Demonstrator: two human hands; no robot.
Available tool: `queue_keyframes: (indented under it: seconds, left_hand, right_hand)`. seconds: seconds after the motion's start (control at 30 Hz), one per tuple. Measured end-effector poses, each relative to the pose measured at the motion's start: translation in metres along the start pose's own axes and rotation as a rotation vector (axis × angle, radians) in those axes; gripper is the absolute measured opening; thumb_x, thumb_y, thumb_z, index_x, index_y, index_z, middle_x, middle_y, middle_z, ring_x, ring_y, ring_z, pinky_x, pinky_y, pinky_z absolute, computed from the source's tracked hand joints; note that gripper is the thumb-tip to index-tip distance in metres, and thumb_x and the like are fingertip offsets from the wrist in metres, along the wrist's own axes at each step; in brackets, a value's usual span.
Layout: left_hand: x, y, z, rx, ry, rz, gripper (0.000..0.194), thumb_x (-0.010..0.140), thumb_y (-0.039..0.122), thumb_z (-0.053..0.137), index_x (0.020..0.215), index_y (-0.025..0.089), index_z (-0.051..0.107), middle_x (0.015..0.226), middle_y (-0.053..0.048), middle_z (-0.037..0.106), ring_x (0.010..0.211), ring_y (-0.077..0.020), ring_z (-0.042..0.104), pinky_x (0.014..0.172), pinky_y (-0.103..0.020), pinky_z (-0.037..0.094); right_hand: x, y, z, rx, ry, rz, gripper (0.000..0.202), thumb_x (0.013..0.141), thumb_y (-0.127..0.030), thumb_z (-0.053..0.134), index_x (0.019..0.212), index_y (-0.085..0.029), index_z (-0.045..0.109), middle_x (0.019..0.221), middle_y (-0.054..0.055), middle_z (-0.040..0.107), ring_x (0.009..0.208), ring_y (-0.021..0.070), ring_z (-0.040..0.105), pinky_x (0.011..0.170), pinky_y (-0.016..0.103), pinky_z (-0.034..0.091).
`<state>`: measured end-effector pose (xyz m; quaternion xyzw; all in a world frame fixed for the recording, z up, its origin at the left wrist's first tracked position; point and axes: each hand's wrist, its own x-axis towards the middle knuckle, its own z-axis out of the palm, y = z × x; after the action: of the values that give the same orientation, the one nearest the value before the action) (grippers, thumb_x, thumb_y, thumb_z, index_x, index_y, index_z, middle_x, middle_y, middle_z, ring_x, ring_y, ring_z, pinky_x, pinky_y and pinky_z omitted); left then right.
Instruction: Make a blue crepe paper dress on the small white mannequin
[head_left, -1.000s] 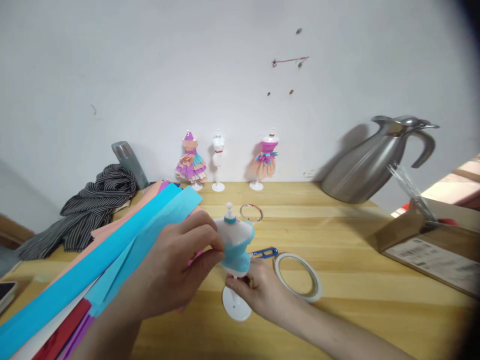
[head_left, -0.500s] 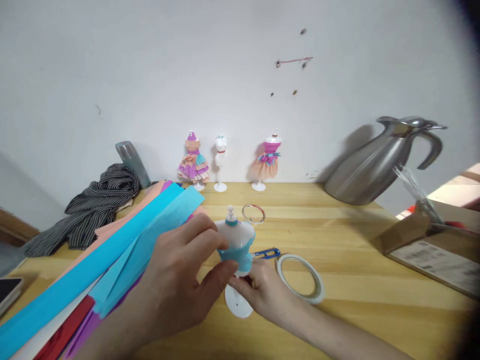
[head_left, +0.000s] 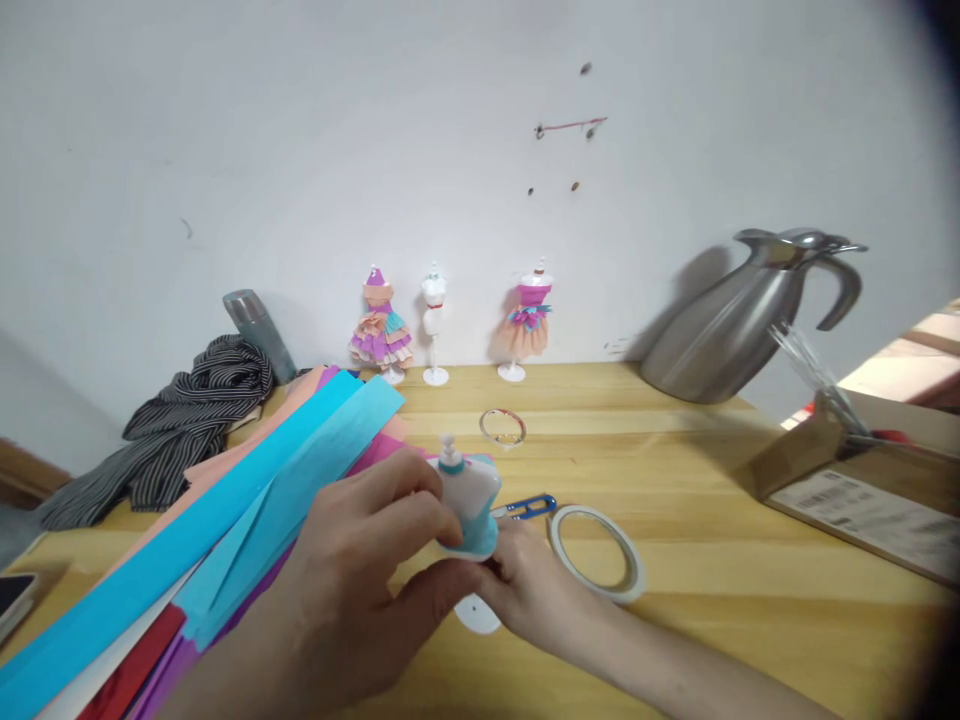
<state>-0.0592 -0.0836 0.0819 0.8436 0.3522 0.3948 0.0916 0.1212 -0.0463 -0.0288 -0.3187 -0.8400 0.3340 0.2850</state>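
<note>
A small white mannequin (head_left: 466,490) with a light blue paper bodice and a teal neck band stands tilted between my hands. My left hand (head_left: 390,570) is closed on its left side, fingers on the torso and thumb below it. My right hand (head_left: 525,575) is closed at the lower right of the torso, around the stand, its fingertips partly hidden. The round white base (head_left: 477,613) shows beneath. Blue thread snips (head_left: 534,507) and a roll of white tape (head_left: 636,570) lie just right of the mannequin.
Crepe paper strips (head_left: 247,480) spread across the left, beside a striped cloth (head_left: 199,420) and a bottle (head_left: 259,330). Three small mannequins, one in a purple dress (head_left: 381,335), stand by the wall. A ring (head_left: 502,427), steel jug (head_left: 720,320) and cardboard box (head_left: 862,500) are farther right.
The mannequin has turned and tipped, showing more of its white shoulder and less of the blue bodice. My left thumb has moved under the torso. The view has shifted slightly.
</note>
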Motion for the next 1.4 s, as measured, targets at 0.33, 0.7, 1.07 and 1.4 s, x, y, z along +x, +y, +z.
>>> queue_keyframes:
  seconds: [0.33,0.7,1.07,1.4]
  left_hand:
    - [0.001,-0.019,-0.010,-0.084,0.004,0.099,0.022,0.088,0.012,0.053,0.105,0.022,0.061,0.093,-0.005,0.056,0.078,-0.0123,0.056,0.065,-0.024,0.048]
    - [0.002,-0.016,-0.008,-0.154,-0.136,0.130,0.019,0.090,0.010,0.048,0.101,0.020,0.060,0.123,-0.010,0.056,0.079,-0.0110,0.057,0.067,-0.024,0.047]
    - [0.001,-0.017,-0.005,-0.014,-0.127,0.246,0.017,0.086,0.011,0.055,0.101,0.019,0.059,0.125,-0.012,0.056,0.073,-0.0109,0.055,0.069,-0.027,0.049]
    - [0.009,-0.028,-0.002,-0.052,0.171,0.128,0.018,0.085,0.010,0.057,0.097,0.019,0.065,0.109,-0.009,0.065,0.076,-0.0115,0.058,0.059,-0.023,0.046]
  right_hand:
    - [-0.001,0.006,-0.008,0.011,-0.100,0.078,0.019,0.080,-0.014,0.054,0.064,-0.018,0.044,0.060,-0.005,0.040,0.056,0.0083,0.038,0.052,0.020,0.029]
    - [-0.007,0.003,-0.011,0.010,-0.139,0.095,0.008,0.080,-0.021,0.062,0.087,-0.019,0.064,0.083,0.002,0.067,0.079,0.0180,0.061,0.072,0.029,0.049]
    - [0.002,0.002,-0.030,0.041,-0.116,0.076,0.016,0.080,-0.024,0.063,0.095,-0.019,0.066,0.101,0.006,0.069,0.098,0.0243,0.063,0.086,0.037,0.051]
    - [0.008,0.032,-0.073,0.488,0.317,0.289,0.029,0.069,-0.045,0.076,0.075,-0.019,0.064,0.062,0.001,0.063,0.054,0.0134,0.055,0.055,0.029,0.047]
